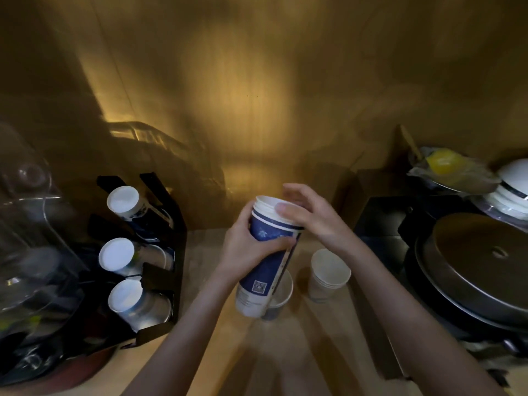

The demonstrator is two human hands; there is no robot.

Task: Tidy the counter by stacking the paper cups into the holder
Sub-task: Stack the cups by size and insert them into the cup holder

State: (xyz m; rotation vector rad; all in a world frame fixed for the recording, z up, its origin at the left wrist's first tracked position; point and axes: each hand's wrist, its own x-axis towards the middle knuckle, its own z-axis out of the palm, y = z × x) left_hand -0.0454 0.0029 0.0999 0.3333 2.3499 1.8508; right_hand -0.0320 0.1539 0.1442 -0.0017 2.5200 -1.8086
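Hands (251, 247) gripping blue paper cups (264, 261) (nested, tapered), beige counter (217, 324)

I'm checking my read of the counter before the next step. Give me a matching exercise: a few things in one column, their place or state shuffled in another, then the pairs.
Things:
1. blue cup stack
2. white cup stack
3. black cup holder
4. round metal lid

Places or states:
A. stands loose on the counter, right of the hands
B. far right, on a dark appliance
C. held in the air, left hand around its side, right hand at its rim
D. at the left, cups lying in its three slots

Pairs: 1-C, 2-A, 3-D, 4-B
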